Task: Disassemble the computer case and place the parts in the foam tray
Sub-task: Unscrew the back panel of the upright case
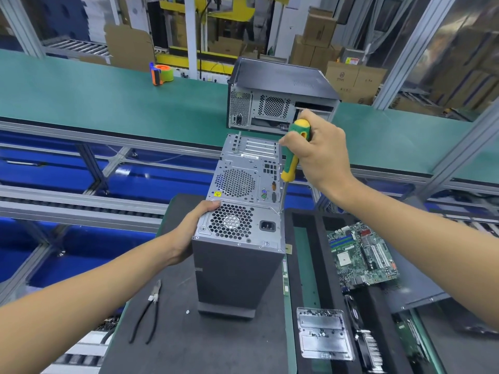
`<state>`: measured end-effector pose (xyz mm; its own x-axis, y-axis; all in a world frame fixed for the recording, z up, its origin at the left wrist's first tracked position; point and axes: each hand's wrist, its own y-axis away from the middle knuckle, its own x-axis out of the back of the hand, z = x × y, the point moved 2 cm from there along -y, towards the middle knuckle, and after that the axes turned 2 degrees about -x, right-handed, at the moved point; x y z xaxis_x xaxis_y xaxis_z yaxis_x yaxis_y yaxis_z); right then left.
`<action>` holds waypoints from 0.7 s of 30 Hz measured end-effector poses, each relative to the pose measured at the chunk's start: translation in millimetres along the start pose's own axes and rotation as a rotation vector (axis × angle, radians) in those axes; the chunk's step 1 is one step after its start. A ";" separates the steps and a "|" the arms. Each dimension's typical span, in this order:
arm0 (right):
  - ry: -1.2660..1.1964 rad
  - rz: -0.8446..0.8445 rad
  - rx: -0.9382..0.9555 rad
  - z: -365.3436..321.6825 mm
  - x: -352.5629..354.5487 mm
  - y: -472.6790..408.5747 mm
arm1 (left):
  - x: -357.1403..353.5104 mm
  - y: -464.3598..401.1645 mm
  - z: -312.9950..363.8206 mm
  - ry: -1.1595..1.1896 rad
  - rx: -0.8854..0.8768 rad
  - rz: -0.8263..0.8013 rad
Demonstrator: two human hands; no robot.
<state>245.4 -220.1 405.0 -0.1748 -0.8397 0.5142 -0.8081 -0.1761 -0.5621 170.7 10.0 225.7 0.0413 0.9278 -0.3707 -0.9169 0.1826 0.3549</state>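
Computer case [237,265] stands on end on the dark mat of the worktop [189,346], its perforated rear panel turned up toward the camera and its long axis running away from the person. The left hand [193,228] grips the near left upper corner of the case, fingers curled over the panel edge, steadying it. The right hand [318,155] is wrapped round the green-and-yellow handle of a screwdriver [293,155], held nearly upright — slightly tilted, handle leaning away — with the shaft running down to the right edge of the rear panel, where the tip meets what looks like a screw near the corner above the power socket. That is the relation that counts: the screw sits directly below the right hand, on the side of the case nearest the foam tray [305,265], which lies just to the right and already holds a motherboard [361,255]. Pliers [147,314] lie on the mat to the left — apart from the case.
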 end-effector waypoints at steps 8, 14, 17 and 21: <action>0.298 0.175 -0.007 -5.6 3.9 10.4 | -1.7 -0.3 -0.3 -0.009 0.008 -0.002; -0.148 -0.274 0.012 -9.1 2.4 7.7 | -0.2 -0.5 -0.9 0.003 0.010 -0.015; -0.139 -0.475 0.015 -12.1 4.6 -2.1 | -0.6 1.0 -0.5 -0.012 0.013 -0.021; -0.037 -0.646 -0.164 -12.9 21.8 -34.3 | -2.5 4.0 2.5 -0.042 0.013 -0.037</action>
<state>262.1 -225.8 443.9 0.3900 -0.6094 0.6903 -0.8198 -0.5712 -0.0411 167.8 9.2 230.2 0.0919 0.9330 -0.3479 -0.9090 0.2213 0.3532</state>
